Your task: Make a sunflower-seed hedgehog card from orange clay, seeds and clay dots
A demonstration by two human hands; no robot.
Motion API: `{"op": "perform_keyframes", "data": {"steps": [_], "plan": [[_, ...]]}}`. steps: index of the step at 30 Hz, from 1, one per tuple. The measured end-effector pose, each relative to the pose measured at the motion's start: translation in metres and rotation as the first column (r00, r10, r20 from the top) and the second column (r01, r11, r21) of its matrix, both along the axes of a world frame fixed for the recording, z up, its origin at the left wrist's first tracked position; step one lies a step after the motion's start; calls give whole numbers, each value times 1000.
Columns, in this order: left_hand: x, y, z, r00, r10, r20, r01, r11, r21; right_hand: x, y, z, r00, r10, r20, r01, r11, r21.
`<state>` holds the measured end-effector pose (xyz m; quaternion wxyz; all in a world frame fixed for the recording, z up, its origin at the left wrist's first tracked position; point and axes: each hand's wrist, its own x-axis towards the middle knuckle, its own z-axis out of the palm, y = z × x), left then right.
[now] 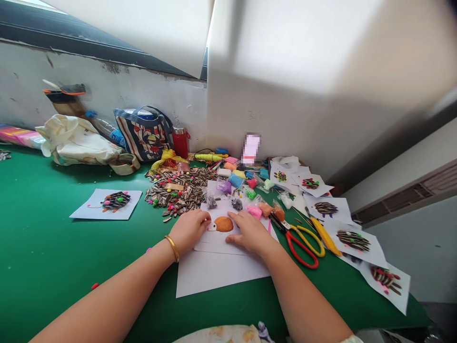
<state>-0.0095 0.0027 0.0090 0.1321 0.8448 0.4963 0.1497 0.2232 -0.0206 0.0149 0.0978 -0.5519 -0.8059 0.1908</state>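
A small white sheet (214, 245) lies on a larger white sheet (217, 274) on the green table. On it is a hedgehog figure (223, 224) with an orange-brown body and a white face. My left hand (190, 230) is at the face end, its thumb and fingertips pinched together at the snout; whatever they hold is too small to name. To the right of the figure, my right hand (250, 232) rests on the paper with thumb and fingers apart, holding nothing. Bags of coloured clay (254, 211) sit just beyond my hands.
Striped seeds (178, 193) are heaped behind my left hand. Red-handled scissors (302, 252), yellow-handled scissors (310, 238) and a yellow cutter (325, 236) lie right. Seed-covered hedgehog pictures (385, 286) line the right edge; another picture (107, 212) lies left. Bags (146, 136) stand by the wall.
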Motion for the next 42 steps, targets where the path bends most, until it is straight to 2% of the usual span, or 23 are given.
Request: {"op": "perform_keyframes", "data": {"steps": [11,18,29,31,33,35,37,39,42], "plan": [[-4,2,-4,989,-128,-72,130,991,25,0,-1,1,999,8,-42,-8,1000,-12],[-3,0,-3,994,-104,-32,105,994,35,-1,-1,4,999,12,-41,-13,1000,-27],[0,-4,2,990,-92,-105,98,994,54,-4,-1,3,998,33,-62,-30,999,45],[0,-3,2,991,-90,-98,95,994,49,0,3,4,997,-22,-76,29,995,94],[0,-3,1,994,-77,-80,80,996,40,10,8,7,989,-139,-58,147,974,175],[0,-3,0,997,-53,-55,54,998,25,22,13,9,962,-273,7,263,935,239],[-1,-2,0,999,-29,-28,29,999,14,35,17,9,925,-364,112,334,916,222],[-1,-2,0,1000,-9,0,9,1000,14,44,20,8,909,-377,179,341,919,199],[-1,-2,1,999,8,41,-9,1000,25,48,21,6,906,-378,190,337,916,216]]}}
